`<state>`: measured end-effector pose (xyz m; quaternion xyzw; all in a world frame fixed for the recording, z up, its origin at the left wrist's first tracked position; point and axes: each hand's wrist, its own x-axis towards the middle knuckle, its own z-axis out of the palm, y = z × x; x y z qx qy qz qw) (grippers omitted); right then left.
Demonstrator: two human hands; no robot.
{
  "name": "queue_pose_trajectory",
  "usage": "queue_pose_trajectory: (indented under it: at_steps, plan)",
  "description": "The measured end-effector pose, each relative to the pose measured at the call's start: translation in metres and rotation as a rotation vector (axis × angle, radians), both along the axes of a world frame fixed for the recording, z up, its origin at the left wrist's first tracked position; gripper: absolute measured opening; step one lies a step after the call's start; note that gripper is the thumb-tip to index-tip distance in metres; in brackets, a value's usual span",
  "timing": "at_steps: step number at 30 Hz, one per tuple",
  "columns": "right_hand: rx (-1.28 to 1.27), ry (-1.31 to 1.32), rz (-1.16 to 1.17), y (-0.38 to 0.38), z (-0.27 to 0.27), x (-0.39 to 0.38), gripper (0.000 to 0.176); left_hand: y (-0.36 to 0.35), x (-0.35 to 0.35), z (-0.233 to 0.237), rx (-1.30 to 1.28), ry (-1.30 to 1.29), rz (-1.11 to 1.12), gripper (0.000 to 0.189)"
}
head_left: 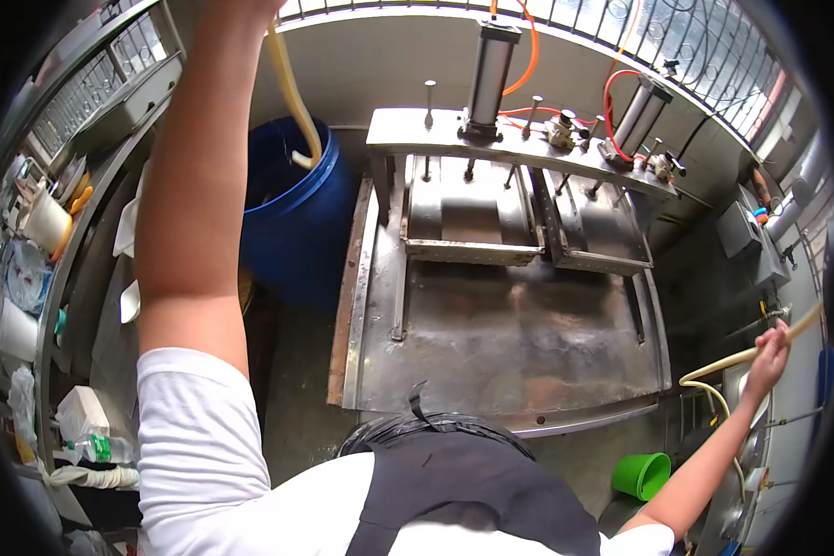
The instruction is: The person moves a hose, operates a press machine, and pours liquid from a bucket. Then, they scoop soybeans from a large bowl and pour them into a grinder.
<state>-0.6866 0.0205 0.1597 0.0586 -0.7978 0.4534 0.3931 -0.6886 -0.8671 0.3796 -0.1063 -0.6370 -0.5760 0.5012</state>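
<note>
My right hand (pixel 771 350) reaches out to the far right with its fingers wrapped round a pale yellow hose (pixel 718 362). My left arm (pixel 195 185) stretches up past the top edge of the view, so the left hand itself is cut off. Close beside that wrist, another length of yellowish hose (pixel 292 88) hangs down into a large blue barrel (pixel 296 250); whether the left hand holds it is out of sight. The barrel's inside shows only in part behind my forearm.
Ahead stands a metal press table (pixel 500 352) with two upright air cylinders (pixel 491 79) and two framed metal trays (pixel 473 218) under its crossbar. A green bucket (pixel 628 474) sits at the lower right. Cluttered shelves (pixel 93 232) line the left side.
</note>
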Motion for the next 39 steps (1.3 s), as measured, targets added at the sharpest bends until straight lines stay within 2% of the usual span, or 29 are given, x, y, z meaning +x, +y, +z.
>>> queue_pose_trajectory:
  at_steps: [2, 3, 4, 5, 6, 7, 8, 10, 11, 12, 14, 15, 16, 18, 21, 24, 25, 26, 28, 29, 30, 32, 33, 34, 36, 39]
  plan:
    - [0.165, -0.051, -0.084, -0.040, -0.004, 0.000, 0.030, -0.071, -0.032, -0.058, 0.212, -0.084, -0.120, 0.032]
    - [0.365, 0.110, -0.135, -0.081, -0.007, -0.003, 0.028, -0.062, -0.024, -0.097, 0.279, -0.168, 0.039, 0.041]
    - [0.565, 0.268, -0.189, -0.129, -0.005, -0.003, 0.027, -0.105, -0.034, -0.147, 0.275, -0.381, 0.056, 0.044]
    - [0.602, 0.124, -0.194, -0.175, 0.001, 0.007, 0.028, -0.135, -0.036, -0.198, 0.397, -0.642, 0.054, 0.047]
    - [0.563, 0.069, -0.081, -0.216, 0.002, 0.010, 0.027, -0.157, -0.030, -0.242, 0.540, -0.943, 0.024, 0.054]
    - [0.523, -0.060, -0.043, -0.243, -0.005, 0.005, 0.027, -0.171, -0.029, -0.293, 0.774, -1.036, -0.051, 0.051]
    - [0.553, -0.114, 0.003, -0.256, -0.019, -0.009, 0.026, -0.150, -0.017, -0.313, 0.644, -1.198, 0.182, 0.051]
    - [0.576, -0.160, 0.032, -0.276, -0.051, -0.030, 0.027, -0.126, -0.005, -0.357, 0.481, -1.169, 0.205, 0.044]
    - [0.544, -0.082, 0.016, -0.283, -0.066, -0.039, 0.027, -0.111, -0.007, -0.368, 0.377, -1.211, 0.311, 0.045]
    - [0.515, -0.005, 0.005, -0.289, -0.077, -0.046, 0.027, -0.098, -0.010, -0.380, 0.249, -1.180, 0.442, 0.055]
    - [0.519, 0.058, -0.019, -0.291, -0.080, -0.048, 0.026, -0.054, -0.005, -0.351, 0.039, -1.125, 0.483, 0.073]
    - [0.525, 0.123, -0.048, -0.289, -0.078, -0.049, 0.024, -0.093, -0.041, -0.400, -0.214, -0.915, 0.695, 0.082]
    - [0.532, 0.188, -0.075, -0.286, -0.075, -0.049, 0.023, -0.079, -0.041, -0.375, -0.213, -0.810, 0.595, 0.094]
    - [0.522, 0.260, -0.109, -0.271, -0.063, -0.048, 0.018, -0.057, -0.044, -0.330, -0.393, -0.734, 0.670, 0.102]
    - [0.520, 0.370, -0.179, -0.237, -0.044, -0.054, 0.021, -0.057, -0.075, -0.298, -0.623, -0.586, 0.655, 0.113]
    - [0.513, 0.486, -0.250, -0.214, -0.019, -0.059, 0.028, -0.056, -0.116, -0.277, -0.801, -0.616, 0.590, 0.113]
    - [0.492, 0.515, -0.284, -0.211, -0.011, -0.062, 0.029, -0.058, -0.134, -0.281, -0.816, -0.607, 0.536, 0.107]
    - [0.470, 0.542, -0.318, -0.209, -0.002, -0.066, 0.030, -0.058, -0.153, -0.289, -0.896, -0.372, 0.612, 0.085]
    - [0.395, 0.540, -0.348, -0.213, 0.014, -0.078, 0.029, -0.029, -0.148, -0.252, -0.641, -0.681, 0.035, 0.059]
    - [0.320, 0.532, -0.367, -0.215, 0.020, -0.086, 0.029, -0.014, -0.150, -0.258, -0.653, -0.473, 0.107, 0.044]
    - [0.316, 0.535, -0.375, -0.216, 0.023, -0.098, 0.029, -0.004, -0.150, -0.257, -0.622, -0.569, 0.064, 0.047]
    - [0.246, 0.319, -0.426, -0.218, 0.024, -0.122, 0.029, 0.000, -0.165, -0.267, -0.622, -0.596, 0.102, 0.052]
    - [0.243, 0.319, -0.454, -0.227, 0.021, -0.138, 0.028, 0.008, -0.172, -0.270, -0.621, -0.552, 0.208, 0.057]
    - [0.267, 0.303, -0.450, -0.236, 0.015, -0.154, 0.027, 0.016, -0.181, -0.275, -0.521, -0.483, 0.295, 0.057]
    - [0.262, 0.304, -0.405, -0.272, 0.007, -0.176, 0.026, 0.041, -0.192, -0.266, -0.327, -0.557, 0.437, 0.056]
    - [0.338, 0.174, -0.406, -0.319, -0.007, -0.198, 0.031, 0.072, -0.220, -0.266, -0.109, -0.501, 0.469, 0.046]
